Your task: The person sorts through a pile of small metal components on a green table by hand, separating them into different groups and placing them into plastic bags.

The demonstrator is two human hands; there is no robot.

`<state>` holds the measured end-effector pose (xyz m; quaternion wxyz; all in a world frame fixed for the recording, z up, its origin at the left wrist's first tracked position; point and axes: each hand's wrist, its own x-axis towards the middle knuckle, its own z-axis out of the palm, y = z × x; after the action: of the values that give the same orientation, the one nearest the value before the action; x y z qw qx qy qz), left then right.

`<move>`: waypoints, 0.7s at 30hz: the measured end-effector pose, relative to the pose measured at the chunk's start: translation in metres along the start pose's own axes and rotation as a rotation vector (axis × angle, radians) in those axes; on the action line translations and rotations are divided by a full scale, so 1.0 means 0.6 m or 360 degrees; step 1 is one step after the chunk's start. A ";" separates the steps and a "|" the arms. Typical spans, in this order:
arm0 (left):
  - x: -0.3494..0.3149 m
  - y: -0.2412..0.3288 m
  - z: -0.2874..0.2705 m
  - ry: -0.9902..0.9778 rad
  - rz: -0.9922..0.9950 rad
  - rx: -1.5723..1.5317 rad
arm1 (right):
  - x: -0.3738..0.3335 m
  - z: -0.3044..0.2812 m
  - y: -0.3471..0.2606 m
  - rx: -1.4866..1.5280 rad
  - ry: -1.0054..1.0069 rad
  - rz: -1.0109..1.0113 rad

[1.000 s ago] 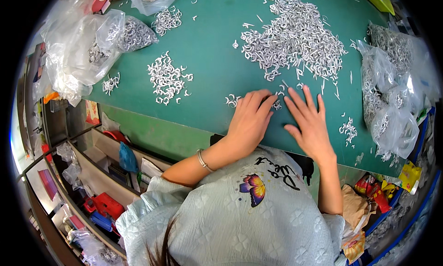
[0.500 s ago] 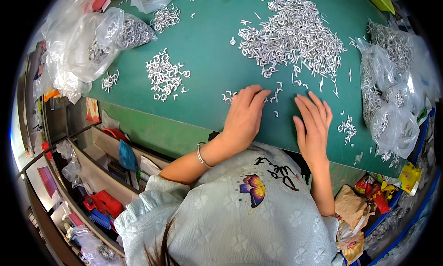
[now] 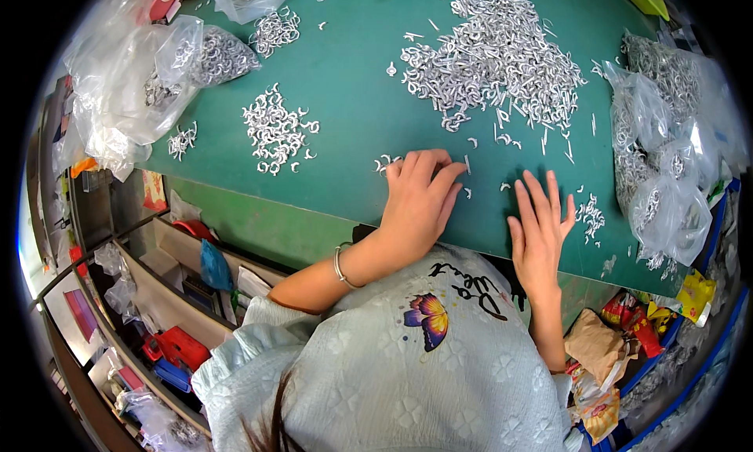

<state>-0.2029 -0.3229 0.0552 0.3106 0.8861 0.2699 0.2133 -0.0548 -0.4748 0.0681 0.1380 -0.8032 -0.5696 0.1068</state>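
Observation:
Over the near middle of the green table, my left hand is bent palm down with its fingers curled; whatever is under them is hidden. A small straight metal piece lies by its index fingertip, and a few curved metal pieces lie beside its knuckles. My right hand rests to the right, fingers spread, holding nothing visible. One curved piece lies just left of its fingers, and a little heap of pieces sits to its right. Beyond both hands spreads a large pile of silvery metal pieces.
Smaller piles of curved pieces lie to the left. Clear plastic bags of metal pieces stand at the left and right edges. A cluttered shelf unit is at lower left; wrappers and a brown paper bag lie at lower right.
My right hand has shifted right and its fingers have spread wider. My left fingers have curled more, the index pointing right. Some small pieces between the hands have changed place.

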 end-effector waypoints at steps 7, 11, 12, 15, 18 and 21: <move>-0.019 0.002 0.014 -0.0029 0.0042 -0.0080 | -0.056 0.003 0.034 -0.0258 0.0052 0.0223; -0.007 0.011 0.015 -0.0028 0.0021 -0.0042 | -0.025 0.000 0.004 -0.0149 0.0063 0.0261; -0.007 0.010 0.017 -0.0037 0.0026 0.0006 | -0.018 -0.001 -0.004 -0.0091 0.0013 0.0224; -0.010 -0.001 0.019 -0.0038 0.0031 0.0122 | -0.041 0.013 0.014 -0.0281 0.0024 0.0376; -0.010 -0.004 0.014 -0.0030 0.0056 0.0124 | -0.032 0.007 0.026 -0.0287 0.0104 0.0359; 0.003 0.012 0.022 -0.0045 0.0092 0.0091 | 0.040 -0.006 -0.001 -0.0118 0.0129 0.0087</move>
<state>-0.1918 -0.3323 0.0507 0.2826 0.9050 0.2457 0.2020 -0.0464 -0.4521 0.0714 0.1280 -0.8267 -0.5449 0.0569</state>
